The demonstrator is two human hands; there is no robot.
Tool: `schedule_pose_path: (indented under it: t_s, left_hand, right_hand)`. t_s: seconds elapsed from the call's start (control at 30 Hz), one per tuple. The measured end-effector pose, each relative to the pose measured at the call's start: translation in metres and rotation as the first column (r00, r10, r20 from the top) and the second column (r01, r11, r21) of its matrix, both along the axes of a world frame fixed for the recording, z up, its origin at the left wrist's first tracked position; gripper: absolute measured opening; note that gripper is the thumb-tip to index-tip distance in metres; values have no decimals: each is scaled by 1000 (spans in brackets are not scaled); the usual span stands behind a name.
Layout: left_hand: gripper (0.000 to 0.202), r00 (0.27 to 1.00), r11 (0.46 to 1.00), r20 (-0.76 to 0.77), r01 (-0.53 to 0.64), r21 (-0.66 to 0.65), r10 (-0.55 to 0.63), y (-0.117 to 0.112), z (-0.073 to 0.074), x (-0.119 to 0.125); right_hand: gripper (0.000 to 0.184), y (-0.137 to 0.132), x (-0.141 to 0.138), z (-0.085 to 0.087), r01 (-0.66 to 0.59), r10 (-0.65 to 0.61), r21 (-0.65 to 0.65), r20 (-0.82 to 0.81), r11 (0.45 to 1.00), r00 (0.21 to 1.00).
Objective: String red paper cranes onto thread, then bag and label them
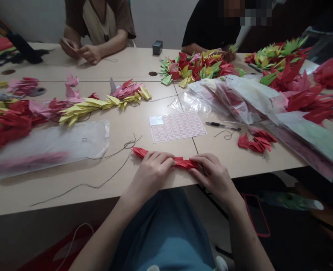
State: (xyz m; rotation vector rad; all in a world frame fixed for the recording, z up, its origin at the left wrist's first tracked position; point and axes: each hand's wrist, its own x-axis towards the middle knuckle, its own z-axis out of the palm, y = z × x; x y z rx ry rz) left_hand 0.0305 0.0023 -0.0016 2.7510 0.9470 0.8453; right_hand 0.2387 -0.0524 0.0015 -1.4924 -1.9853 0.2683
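Observation:
A row of red folded-paper pieces (183,163), packed close together, lies near the table's front edge. My left hand (158,167) is closed over its middle, and a red end sticks out to the left of the fingers. Thumb and fingers of my right hand (211,169) pinch the right end of the same row. From the left end runs a thin dark cord (110,155), looped once and trailing over the tabletop. To the right rests a small cluster of loose red folded-paper pieces (258,141).
A label sheet (180,128) and a black pen (223,126) lie ahead. Plastic bags (239,98) and heaps of colored paper pieces (197,67) fill the right; more strands (104,105) and a bag (70,139) sit left. Two people work across the table.

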Motion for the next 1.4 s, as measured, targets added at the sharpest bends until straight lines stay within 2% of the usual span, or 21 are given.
schedule_pose_path:
  t_s: [0.23,0.47,0.63,0.8,1.0,1.2,1.4]
  left_hand:
    - [8,999,998,31,-15,-56,17,0,-2,-2]
    - [6,999,999,35,8,-42,-6,0,-2,0]
    - [6,999,999,38,14,-45,-13,0,-1,3]
    - [6,998,999,70,6,-39,-3,-3,0,0]
    - [13,991,998,122,58,-23,-55,-12,5,-9]
    - [19,989,997,132,67,-40,-61,-15,5,-14]
    - [20,988,995,132,91,-39,-86,-13,5,-15]
  right_hand:
    - [18,-1,6,2,-16,9,-61,-106,998,994]
    - [16,4,1,-2,-30,30,-12,18,999,999]
    - [16,7,0,-3,-85,85,8,42,996,995]
    - [22,4,7,-1,-130,130,5,-20,992,991]
    - [28,-6,7,-6,-146,155,92,-103,985,982]
    - [28,-8,11,-5,-118,122,34,-149,992,981]
    - [25,-3,15,0,-170,155,-58,-206,984,966]
